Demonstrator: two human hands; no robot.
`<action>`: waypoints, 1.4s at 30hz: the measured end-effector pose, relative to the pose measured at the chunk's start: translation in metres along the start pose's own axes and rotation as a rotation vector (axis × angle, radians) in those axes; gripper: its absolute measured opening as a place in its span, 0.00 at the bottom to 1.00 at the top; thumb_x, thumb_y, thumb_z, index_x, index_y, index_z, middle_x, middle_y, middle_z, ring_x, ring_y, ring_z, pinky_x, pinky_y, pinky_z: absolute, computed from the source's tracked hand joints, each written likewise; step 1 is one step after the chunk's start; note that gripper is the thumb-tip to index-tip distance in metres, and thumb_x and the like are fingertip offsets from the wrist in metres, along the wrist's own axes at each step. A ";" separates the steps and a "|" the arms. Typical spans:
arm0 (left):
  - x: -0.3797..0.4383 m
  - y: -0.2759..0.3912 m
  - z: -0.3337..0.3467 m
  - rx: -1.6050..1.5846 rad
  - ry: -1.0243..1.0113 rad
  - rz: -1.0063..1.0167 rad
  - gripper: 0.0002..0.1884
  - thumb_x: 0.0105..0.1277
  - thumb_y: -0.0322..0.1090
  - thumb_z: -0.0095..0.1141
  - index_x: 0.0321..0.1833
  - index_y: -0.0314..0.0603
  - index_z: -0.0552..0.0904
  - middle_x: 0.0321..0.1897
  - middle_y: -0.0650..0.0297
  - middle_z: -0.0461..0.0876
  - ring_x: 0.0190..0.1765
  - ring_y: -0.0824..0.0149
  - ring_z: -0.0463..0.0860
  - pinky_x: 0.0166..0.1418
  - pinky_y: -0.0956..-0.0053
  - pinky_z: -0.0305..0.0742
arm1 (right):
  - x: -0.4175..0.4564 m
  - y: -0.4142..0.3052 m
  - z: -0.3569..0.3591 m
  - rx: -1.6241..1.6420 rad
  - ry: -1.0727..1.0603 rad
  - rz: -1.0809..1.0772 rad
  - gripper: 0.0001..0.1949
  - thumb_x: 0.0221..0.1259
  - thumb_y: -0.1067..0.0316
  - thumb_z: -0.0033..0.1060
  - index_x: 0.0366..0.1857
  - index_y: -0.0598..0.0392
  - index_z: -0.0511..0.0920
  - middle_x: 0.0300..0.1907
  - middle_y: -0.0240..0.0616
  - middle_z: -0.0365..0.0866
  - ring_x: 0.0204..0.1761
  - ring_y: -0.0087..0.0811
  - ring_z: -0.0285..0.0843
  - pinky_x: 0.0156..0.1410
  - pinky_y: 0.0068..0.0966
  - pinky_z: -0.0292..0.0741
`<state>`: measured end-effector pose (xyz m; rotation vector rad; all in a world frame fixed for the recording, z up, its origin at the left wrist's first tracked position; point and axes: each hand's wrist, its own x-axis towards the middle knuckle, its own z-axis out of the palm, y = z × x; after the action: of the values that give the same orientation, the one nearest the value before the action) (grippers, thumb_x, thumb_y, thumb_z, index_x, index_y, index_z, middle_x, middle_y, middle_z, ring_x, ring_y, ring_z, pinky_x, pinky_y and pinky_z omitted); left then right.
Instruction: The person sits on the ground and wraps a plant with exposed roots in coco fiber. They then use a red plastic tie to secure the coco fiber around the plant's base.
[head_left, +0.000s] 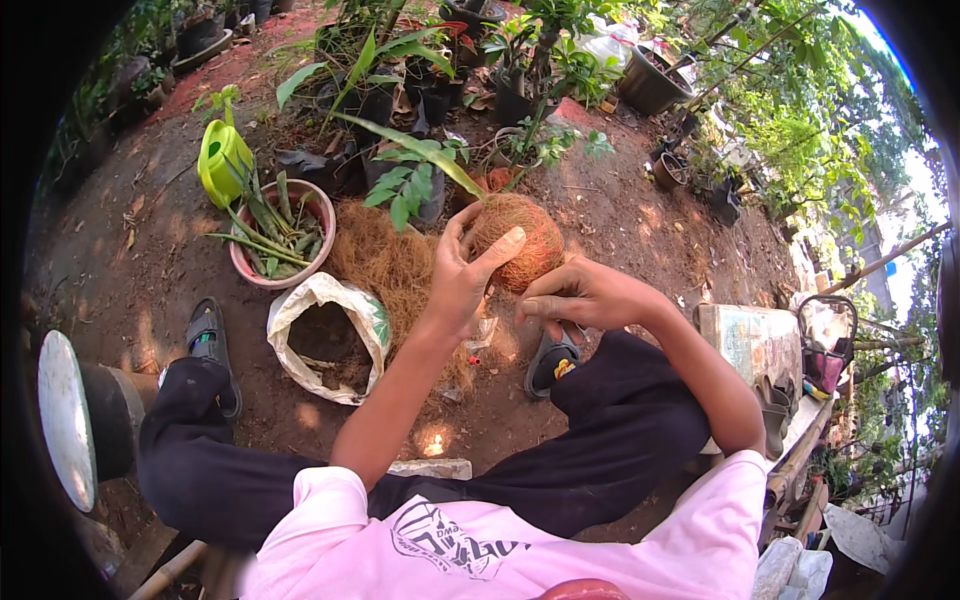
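Observation:
A ball of brown coconut fiber, wound with thin reddish strands, is in my left hand, thumb on top of it. A long green leaf rises from the ball towards the upper left. My right hand is at the ball's lower right edge with bent fingers, thumb and forefinger close together; whether they pinch a strand cannot be made out. Loose coconut fiber lies on the soil below and left of my left hand. An open white sack with dark material inside stands beside the fiber.
A pink-rimmed pot of cut green plants and a lime-green watering can stand at the left. Potted plants line the far side. At the right are a worn box and a bag; at far left, a round-topped stool.

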<state>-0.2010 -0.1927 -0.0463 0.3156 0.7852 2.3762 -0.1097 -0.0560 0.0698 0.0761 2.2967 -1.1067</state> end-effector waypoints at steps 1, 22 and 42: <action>0.000 0.001 0.000 0.006 0.010 -0.011 0.38 0.63 0.31 0.72 0.71 0.29 0.63 0.61 0.50 0.75 0.62 0.62 0.79 0.66 0.64 0.80 | -0.001 -0.001 0.000 0.009 -0.008 0.009 0.16 0.78 0.56 0.54 0.49 0.58 0.86 0.24 0.32 0.82 0.24 0.20 0.80 0.31 0.23 0.78; -0.008 0.017 0.003 -0.506 -0.362 -0.243 0.38 0.63 0.48 0.53 0.72 0.28 0.67 0.60 0.42 0.79 0.57 0.53 0.85 0.64 0.60 0.81 | 0.014 0.022 -0.004 0.330 0.435 0.055 0.15 0.77 0.60 0.54 0.39 0.61 0.84 0.18 0.26 0.71 0.19 0.16 0.69 0.24 0.18 0.68; 0.002 0.002 -0.005 -0.196 0.037 -0.099 0.26 0.70 0.44 0.59 0.65 0.38 0.71 0.59 0.56 0.78 0.60 0.60 0.81 0.65 0.58 0.79 | 0.001 0.007 0.002 -0.008 0.049 -0.104 0.18 0.79 0.55 0.54 0.49 0.59 0.86 0.24 0.28 0.79 0.24 0.18 0.76 0.29 0.22 0.74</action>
<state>-0.2051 -0.1950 -0.0488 0.1480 0.5650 2.3478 -0.1073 -0.0530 0.0629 -0.0198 2.3718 -1.1590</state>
